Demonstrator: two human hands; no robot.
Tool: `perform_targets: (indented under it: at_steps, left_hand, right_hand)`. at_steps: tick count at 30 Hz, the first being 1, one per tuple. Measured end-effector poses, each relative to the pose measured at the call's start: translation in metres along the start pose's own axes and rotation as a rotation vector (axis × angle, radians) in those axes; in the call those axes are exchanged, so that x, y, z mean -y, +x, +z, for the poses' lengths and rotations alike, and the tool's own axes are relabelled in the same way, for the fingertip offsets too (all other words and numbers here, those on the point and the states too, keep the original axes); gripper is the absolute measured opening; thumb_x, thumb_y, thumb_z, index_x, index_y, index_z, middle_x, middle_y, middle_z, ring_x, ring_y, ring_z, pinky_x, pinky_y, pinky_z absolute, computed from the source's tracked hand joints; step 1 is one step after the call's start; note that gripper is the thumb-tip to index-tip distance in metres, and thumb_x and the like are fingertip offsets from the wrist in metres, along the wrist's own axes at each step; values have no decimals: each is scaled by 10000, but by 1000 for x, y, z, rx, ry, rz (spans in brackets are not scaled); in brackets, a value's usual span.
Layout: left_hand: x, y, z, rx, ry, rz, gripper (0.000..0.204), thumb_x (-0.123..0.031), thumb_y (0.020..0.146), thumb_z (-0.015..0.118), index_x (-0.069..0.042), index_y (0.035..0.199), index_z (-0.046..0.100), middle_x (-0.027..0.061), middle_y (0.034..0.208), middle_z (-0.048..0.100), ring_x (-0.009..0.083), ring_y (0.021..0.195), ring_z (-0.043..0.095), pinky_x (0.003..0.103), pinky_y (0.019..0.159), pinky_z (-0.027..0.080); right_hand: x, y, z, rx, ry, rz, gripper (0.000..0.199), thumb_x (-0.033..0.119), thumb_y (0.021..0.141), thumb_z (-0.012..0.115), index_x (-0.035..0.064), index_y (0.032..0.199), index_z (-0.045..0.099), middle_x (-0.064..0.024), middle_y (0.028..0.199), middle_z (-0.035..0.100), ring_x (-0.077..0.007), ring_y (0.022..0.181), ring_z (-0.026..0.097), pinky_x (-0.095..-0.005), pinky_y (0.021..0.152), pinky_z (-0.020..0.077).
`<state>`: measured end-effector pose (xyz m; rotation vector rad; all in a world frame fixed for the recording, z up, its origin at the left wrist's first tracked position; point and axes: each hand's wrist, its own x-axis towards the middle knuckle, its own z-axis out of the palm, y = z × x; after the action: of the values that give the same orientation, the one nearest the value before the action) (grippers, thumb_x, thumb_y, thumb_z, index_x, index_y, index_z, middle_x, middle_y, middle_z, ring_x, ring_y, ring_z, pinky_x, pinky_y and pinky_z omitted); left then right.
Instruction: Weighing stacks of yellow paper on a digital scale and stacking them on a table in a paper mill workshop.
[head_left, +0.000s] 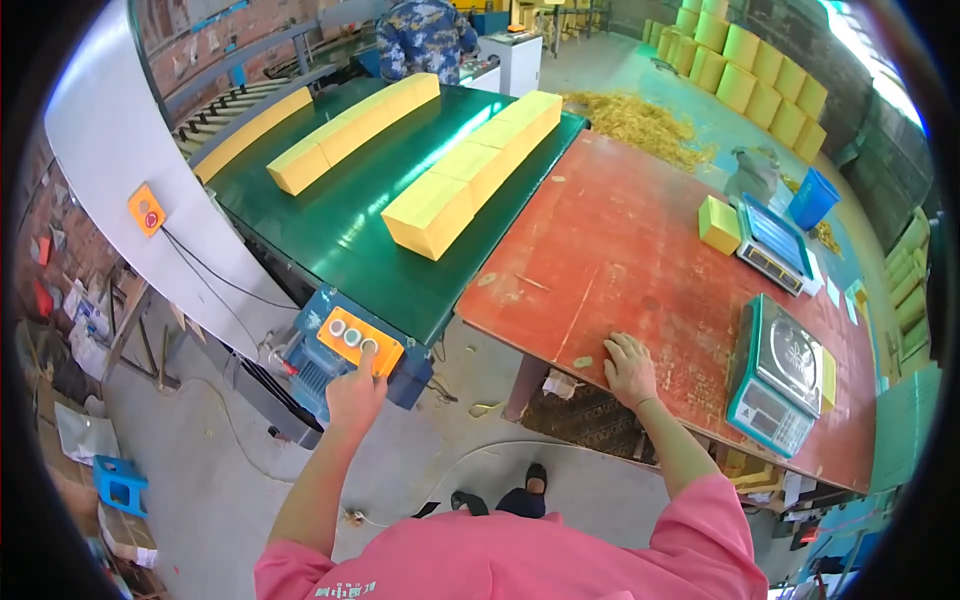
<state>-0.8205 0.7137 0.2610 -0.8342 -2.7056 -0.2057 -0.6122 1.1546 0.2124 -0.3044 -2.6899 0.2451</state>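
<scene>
My left hand (355, 400) is at an orange push-button box (384, 360) with round buttons. Its index finger reaches onto the button nearest me, while the other fingers are curled in. A blue motor (318, 370) sits beside the box, at the near end of a green conveyor belt (330, 235). Rows of yellow blocks lie on the belt: a long row (480, 170) on the right, another (355, 130) in the middle and a third (255, 132) at the left edge. My right hand (630, 370) rests palm down, fingers stretched out, on the near edge of a red worn table (590, 240).
Two scales, one near (780, 375) and one far (775, 243), stand on the table's right side, with a yellow block (719, 224) by the far one. A grey panel (110, 130) with an emergency-stop box (147, 208) rises at left. A person (420, 40) stands beyond the belt.
</scene>
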Motion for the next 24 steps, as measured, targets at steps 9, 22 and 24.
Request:
perform_targets:
  at_steps: [9,22,24]
  left_hand:
    - [0,0,0,-27,4,10,620,-241,801,691,-62,1357,484,80,559,602,278,505,626,395,492,491]
    - [2,-2,6,-49,-11,14,609,-234,801,679,-50,1351,493,71,562,601,252,491,613,377,479,482]
    - [2,-2,7,-60,-17,10,616,-232,796,684,-53,1354,492,71,563,602,253,493,614,377,481,482]
  right_hand:
    - [-1,0,0,-6,-5,-15,367,187,851,604,56,1194,600,-136,1303,567,-327,1260,488,-455,1065,371]
    - [-1,0,2,8,2,-11,365,178,845,605,53,1188,603,-134,1298,570,-329,1252,496,-462,1060,376]
    - [0,1,2,7,4,-13,365,178,846,604,53,1189,603,-135,1300,569,-329,1253,495,-462,1060,375]
